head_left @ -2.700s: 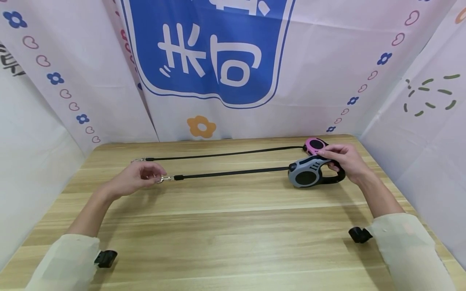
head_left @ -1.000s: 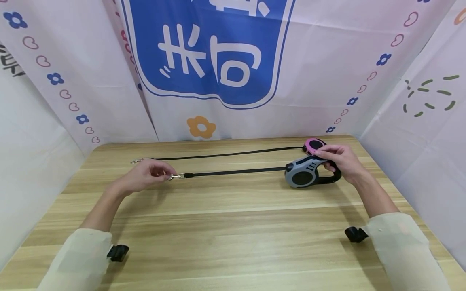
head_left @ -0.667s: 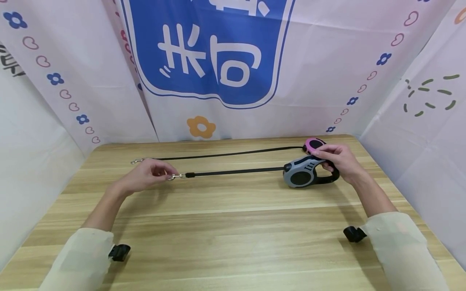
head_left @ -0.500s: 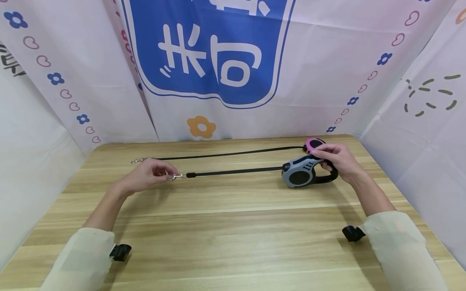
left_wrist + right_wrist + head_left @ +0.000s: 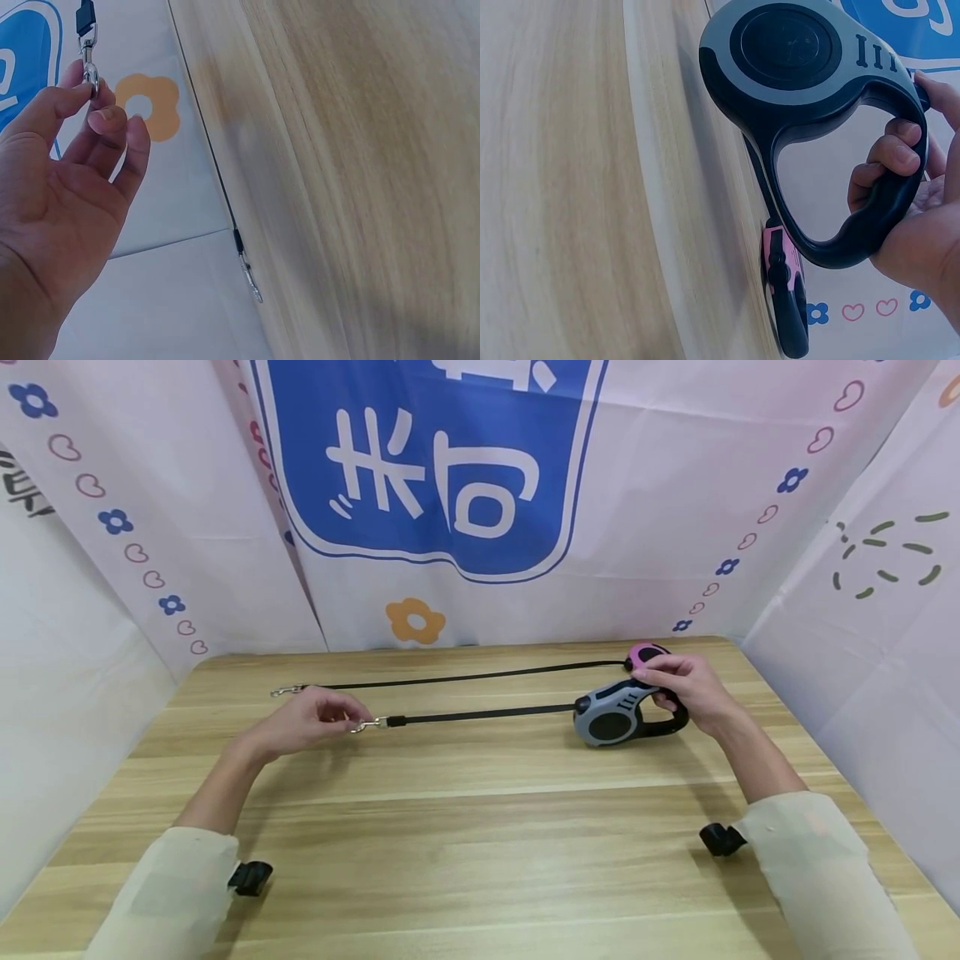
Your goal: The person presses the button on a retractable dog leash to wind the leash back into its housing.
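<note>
A grey-and-black retractable dog leash (image 5: 610, 714) is held by its loop handle in my right hand (image 5: 697, 689); in the right wrist view, fingers curl through the black handle (image 5: 889, 217). Its black strap (image 5: 487, 713) stretches leftward, nearly straight, above the table. At the strap's far end my left hand (image 5: 307, 722) pinches the silver snap hook (image 5: 366, 725) between thumb and fingertips, as the left wrist view also shows with the hook (image 5: 91, 75). Behind lies a pink retractable leash (image 5: 643, 656), partly hidden by my right hand, with its cord (image 5: 465, 678) drawn out to the left.
The pink leash's silver hook (image 5: 285, 692) lies at the table's back left, close behind my left hand. A wooden table (image 5: 480, 860) spreads beneath both arms. Printed cloth walls (image 5: 637, 527) close off the back and the sides.
My left hand has moved right with the hook, and my right hand left with the grey leash. The strap between them has become shorter. The pink leash has stayed in place.
</note>
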Demonstrator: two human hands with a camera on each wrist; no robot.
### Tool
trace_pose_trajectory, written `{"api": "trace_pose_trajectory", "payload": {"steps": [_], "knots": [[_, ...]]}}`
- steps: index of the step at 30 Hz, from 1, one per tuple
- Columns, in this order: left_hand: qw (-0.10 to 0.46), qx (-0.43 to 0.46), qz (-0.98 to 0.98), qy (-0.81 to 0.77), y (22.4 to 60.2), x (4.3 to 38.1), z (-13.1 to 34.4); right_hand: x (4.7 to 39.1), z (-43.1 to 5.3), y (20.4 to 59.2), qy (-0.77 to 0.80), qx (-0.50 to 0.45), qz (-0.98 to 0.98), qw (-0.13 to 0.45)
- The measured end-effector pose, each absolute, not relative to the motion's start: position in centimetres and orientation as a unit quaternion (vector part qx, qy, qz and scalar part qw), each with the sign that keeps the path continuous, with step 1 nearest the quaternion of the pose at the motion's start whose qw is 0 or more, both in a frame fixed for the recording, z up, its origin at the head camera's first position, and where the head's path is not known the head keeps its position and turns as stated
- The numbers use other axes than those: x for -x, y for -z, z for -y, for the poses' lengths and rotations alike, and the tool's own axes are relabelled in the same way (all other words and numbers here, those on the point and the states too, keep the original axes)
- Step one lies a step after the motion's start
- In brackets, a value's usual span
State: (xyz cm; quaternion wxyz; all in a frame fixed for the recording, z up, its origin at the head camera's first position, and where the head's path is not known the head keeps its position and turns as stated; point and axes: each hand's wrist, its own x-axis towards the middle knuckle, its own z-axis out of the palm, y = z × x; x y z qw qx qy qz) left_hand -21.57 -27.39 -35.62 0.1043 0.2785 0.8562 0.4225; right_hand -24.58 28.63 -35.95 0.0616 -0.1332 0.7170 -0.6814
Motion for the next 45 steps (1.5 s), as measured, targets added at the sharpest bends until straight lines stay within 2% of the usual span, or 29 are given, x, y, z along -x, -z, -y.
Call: {"api": "trace_pose_trajectory", "payload": {"steps": [18,45], "knots": [[0.138,-0.276,-0.844,-0.438,35.9,21.9,26.8,24.4,-28.1,35.8,0.676,0.150,-0.719,0.051],[0.139,-0.288,-0.836,-0.446,35.7,21.9,26.2,24.3,-27.6,36.0,0.677,0.185,-0.711,0.050]]}}
